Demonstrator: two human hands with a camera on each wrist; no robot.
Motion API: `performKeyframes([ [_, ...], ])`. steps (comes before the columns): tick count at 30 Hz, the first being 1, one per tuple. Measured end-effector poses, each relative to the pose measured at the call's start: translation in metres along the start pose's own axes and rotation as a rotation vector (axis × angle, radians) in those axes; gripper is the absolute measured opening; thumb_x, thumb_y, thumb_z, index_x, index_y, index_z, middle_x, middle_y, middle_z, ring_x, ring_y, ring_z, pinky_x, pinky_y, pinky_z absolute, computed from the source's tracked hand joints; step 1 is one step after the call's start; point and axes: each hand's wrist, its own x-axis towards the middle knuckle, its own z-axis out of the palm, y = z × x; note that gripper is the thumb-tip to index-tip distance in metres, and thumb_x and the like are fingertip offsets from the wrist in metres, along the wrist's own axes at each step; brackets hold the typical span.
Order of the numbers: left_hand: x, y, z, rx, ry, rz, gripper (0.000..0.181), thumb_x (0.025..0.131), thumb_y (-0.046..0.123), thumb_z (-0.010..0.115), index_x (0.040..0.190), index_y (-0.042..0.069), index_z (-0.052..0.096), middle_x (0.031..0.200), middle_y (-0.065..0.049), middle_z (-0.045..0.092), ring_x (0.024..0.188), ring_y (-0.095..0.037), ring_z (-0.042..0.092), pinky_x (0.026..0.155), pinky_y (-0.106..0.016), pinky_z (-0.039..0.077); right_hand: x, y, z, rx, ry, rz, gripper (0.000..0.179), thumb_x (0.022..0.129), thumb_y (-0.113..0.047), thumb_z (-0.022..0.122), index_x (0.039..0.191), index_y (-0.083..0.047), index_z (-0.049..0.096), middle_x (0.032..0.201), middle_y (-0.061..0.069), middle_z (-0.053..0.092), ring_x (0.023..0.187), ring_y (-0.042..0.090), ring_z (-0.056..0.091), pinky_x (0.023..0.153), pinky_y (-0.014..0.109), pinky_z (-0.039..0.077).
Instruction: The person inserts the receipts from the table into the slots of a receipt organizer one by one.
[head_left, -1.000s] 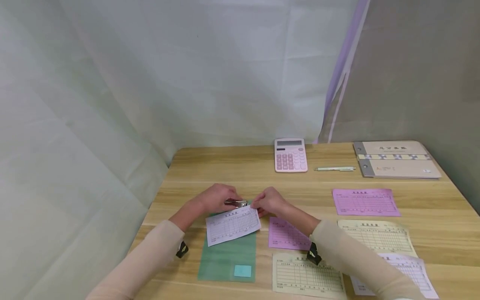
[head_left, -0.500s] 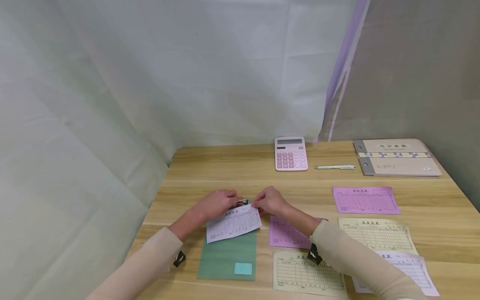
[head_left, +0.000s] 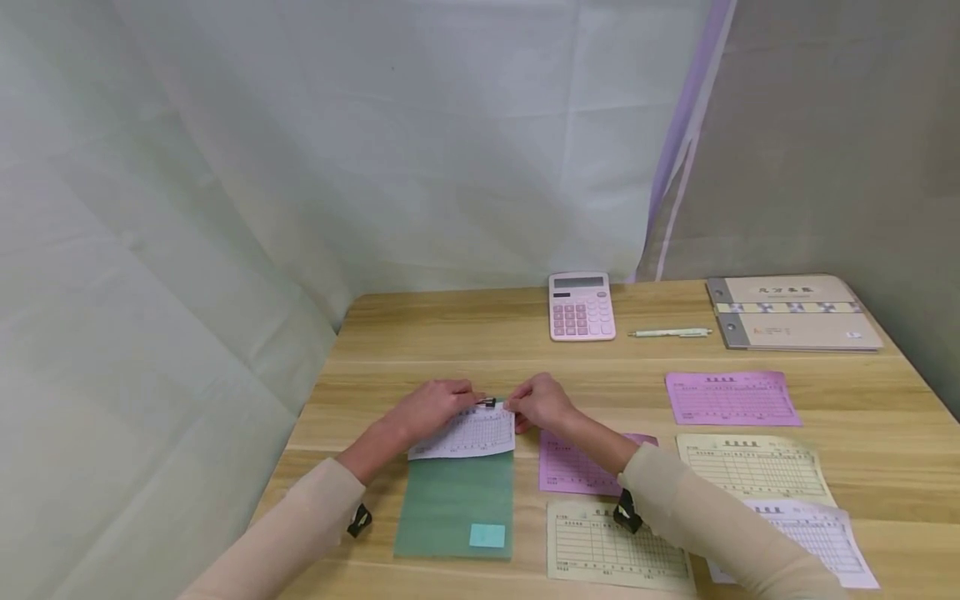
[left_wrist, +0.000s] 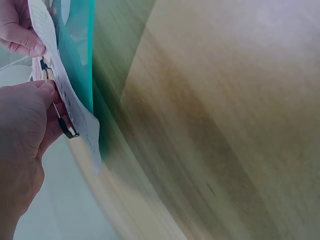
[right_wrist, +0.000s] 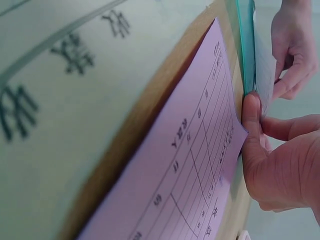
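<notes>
A green clipboard (head_left: 453, 508) lies on the wooden table with a light-blue label near its lower edge. Across its top part lies a white printed form (head_left: 467, 437), its upper edge at the metal clip (head_left: 487, 402). My left hand (head_left: 441, 408) pinches the clip's lever between thumb and fingers; the left wrist view shows the clip (left_wrist: 64, 125) with black ends and a wire bar. With thumb and fingertips my right hand (head_left: 542, 402) pinches the form's upper right corner, also seen at the clipboard's edge in the right wrist view.
Right of the clipboard lie a pink form (head_left: 573, 468) and a yellow form (head_left: 618, 550), partly under my right forearm. Further right are another pink form (head_left: 731, 398), a yellow form (head_left: 753, 467) and a white form (head_left: 821, 533). Behind stand a calculator (head_left: 581, 307), pen (head_left: 670, 332) and ledger (head_left: 795, 312).
The white form has turned from a slant to nearly square with the clipboard and shifted up towards the clip. Both hands stay almost in place, the left hand slightly lower over the clip.
</notes>
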Motion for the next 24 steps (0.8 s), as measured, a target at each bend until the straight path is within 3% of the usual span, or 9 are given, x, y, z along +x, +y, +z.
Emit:
performKeyframes([
  [9, -0.0030, 0.0012, 0.0014, 0.006, 0.033, 0.018, 0.037, 0.104, 0.002, 0.065, 0.139, 0.011, 0.071, 0.124, -0.004, 0.070, 0.110, -0.017, 0.070, 0.094, -0.035, 0.059, 0.0002, -0.0010, 0.0025, 0.033, 0.033, 0.027, 0.009, 0.097, 0.005, 0.071, 0.105, 0.011, 0.072, 0.082, 0.018, 0.075, 0.060, 0.019, 0.070, 0.060, 0.031, 0.062],
  [15, -0.0028, 0.0022, 0.0057, 0.007, 0.046, -0.030, 0.031, 0.105, 0.015, 0.069, 0.136, 0.015, 0.074, 0.116, -0.001, 0.070, 0.102, -0.015, 0.070, 0.090, -0.033, 0.060, -0.0002, -0.0007, 0.0034, 0.030, 0.036, 0.020, 0.009, 0.097, 0.004, 0.072, 0.103, 0.010, 0.073, 0.083, 0.017, 0.074, 0.061, 0.019, 0.070, 0.061, 0.031, 0.062],
  [24, -0.0033, 0.0040, 0.0096, 0.029, 0.081, -0.019, 0.030, 0.105, 0.015, 0.070, 0.135, 0.014, 0.074, 0.113, -0.001, 0.070, 0.097, -0.013, 0.069, 0.085, -0.030, 0.060, 0.0000, -0.0024, 0.0043, -0.059, 0.021, -0.045, 0.007, 0.098, 0.001, 0.072, 0.097, 0.008, 0.073, 0.078, 0.014, 0.073, 0.061, 0.020, 0.071, 0.060, 0.031, 0.062],
])
